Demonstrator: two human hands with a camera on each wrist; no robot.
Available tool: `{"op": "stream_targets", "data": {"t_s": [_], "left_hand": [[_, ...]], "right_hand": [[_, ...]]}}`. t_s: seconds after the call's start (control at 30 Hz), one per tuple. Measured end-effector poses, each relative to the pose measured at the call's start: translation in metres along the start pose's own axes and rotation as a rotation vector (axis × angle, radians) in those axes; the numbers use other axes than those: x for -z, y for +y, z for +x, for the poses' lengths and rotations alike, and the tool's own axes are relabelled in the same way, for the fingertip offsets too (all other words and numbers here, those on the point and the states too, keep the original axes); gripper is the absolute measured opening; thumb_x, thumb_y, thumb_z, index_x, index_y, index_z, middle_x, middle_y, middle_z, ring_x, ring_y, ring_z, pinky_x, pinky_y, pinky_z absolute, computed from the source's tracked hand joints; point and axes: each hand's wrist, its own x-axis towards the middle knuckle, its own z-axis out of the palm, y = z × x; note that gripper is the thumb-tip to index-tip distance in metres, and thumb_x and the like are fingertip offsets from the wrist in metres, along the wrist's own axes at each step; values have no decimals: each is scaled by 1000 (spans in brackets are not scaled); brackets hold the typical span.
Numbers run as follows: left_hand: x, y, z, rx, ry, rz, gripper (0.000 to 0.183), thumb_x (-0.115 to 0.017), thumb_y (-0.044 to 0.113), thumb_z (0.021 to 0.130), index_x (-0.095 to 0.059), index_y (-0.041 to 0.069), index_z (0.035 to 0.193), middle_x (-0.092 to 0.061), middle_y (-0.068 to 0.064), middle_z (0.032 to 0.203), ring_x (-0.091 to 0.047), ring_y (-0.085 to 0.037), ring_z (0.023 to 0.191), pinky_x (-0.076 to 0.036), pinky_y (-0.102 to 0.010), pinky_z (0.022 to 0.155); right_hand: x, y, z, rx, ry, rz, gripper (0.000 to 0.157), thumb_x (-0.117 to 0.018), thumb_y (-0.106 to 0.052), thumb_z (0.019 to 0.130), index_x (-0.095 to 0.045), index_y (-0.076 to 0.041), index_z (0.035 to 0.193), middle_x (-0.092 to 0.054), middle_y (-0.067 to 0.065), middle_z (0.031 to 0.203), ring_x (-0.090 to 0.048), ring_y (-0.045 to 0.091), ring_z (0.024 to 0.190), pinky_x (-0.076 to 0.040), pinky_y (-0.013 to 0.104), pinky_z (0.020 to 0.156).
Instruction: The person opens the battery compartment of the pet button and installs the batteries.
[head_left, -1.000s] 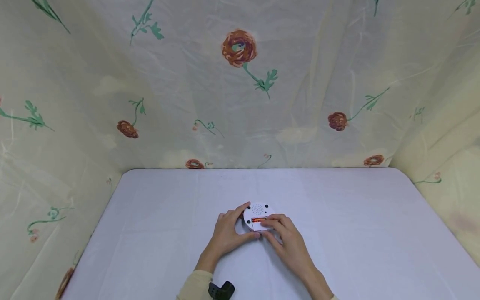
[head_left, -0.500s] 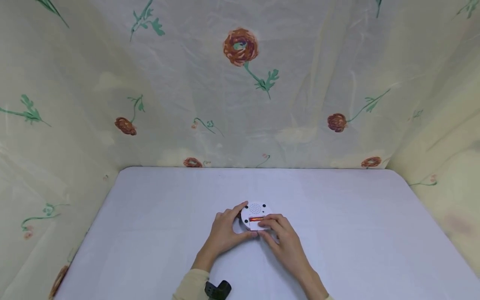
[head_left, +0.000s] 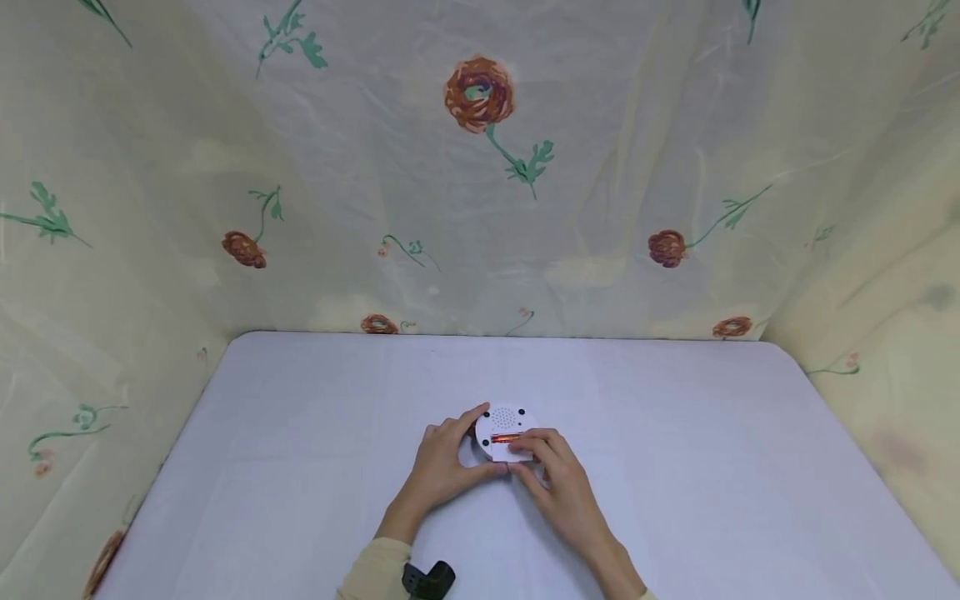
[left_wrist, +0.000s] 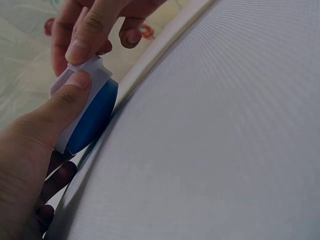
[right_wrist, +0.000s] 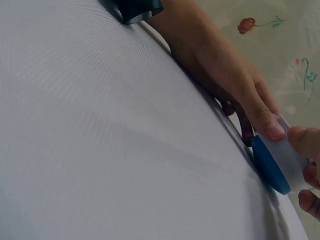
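Note:
A round white device [head_left: 504, 417] lies face down, its speaker holes and small dark feet showing. An orange battery [head_left: 506, 438] sits in a slot across it. Below that is a plain white battery cover [head_left: 501, 452], partly hidden by fingers. My left hand [head_left: 441, 460] holds the device by its left side, thumb at the near edge and index finger at the far rim. With thumb and index finger, my right hand [head_left: 562, 483] pinches the cover at the near edge. The device's blue underside [left_wrist: 97, 117] shows in the left wrist view.
A white cloth covers the table [head_left: 675, 450] around the hands. Flower-print curtains [head_left: 585, 250] hang behind and at both sides. A black wrist camera [head_left: 429, 579] is strapped over the left sleeve [head_left: 375, 571].
Hands, device and background have all shifted slightly in the head view, mostly leftward. Both hands keep nearly the same grip, and the battery stays in its slot.

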Motion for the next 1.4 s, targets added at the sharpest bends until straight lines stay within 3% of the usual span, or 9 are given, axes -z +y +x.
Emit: {"op": "stream_targets", "data": {"t_s": [0.2,0.37,0.57,0.87,1.07,1.2,1.4], "left_hand": [[-1,-2,0,-16,19,1,88,-49,79,58,-29,40,135,-54,9,122,-50,-9,96,-32,-29,78],[-1,-5,-4,1,61,3,88,-52,79,57,-31,40,133,-56,11,119,-52,-6,96,-33,-30,82],[2,-7,-8,13,75,7,87,-52,79,57,-31,42,133,-57,11,118,-51,-6,95,-33,-30,81],[-2,-5,-4,-14,71,12,87,-50,80,57,-32,41,133,-56,11,118,-51,-5,94,-31,-28,79],[-2,-1,-3,-22,59,17,88,-53,77,58,-33,38,134,-57,9,117,-51,-6,92,-31,-27,77],[-1,1,-2,-52,60,18,87,-56,74,60,-33,35,134,-57,9,117,-52,-7,93,-31,-28,78],[-3,2,-1,-70,52,7,86,-60,70,61,-33,35,135,-57,10,117,-52,-7,94,-31,-28,79]], "right_hand": [[0,1,2,-19,-23,34,25,-64,-24,80,-59,-22,104,-50,-5,113,-47,6,90,-40,18,64],[-5,3,5,37,-28,85,25,-66,-20,79,-59,-21,103,-51,-6,111,-48,5,96,-42,18,73],[-9,1,6,99,-4,70,31,-69,-14,75,-59,-17,104,-51,-6,109,-49,3,99,-43,15,76],[-2,0,6,-9,-47,137,25,-67,-19,77,-58,-21,100,-51,-9,103,-47,6,79,-40,18,66],[0,0,5,36,-49,112,23,-66,-18,78,-58,-18,100,-52,-6,107,-50,6,95,-44,21,72],[2,1,5,65,-32,85,21,-66,-15,78,-60,-17,99,-53,-6,106,-50,5,96,-46,21,71],[4,2,4,45,-36,65,16,-61,-20,83,-61,-19,99,-54,-3,110,-51,6,101,-47,21,74]]}}
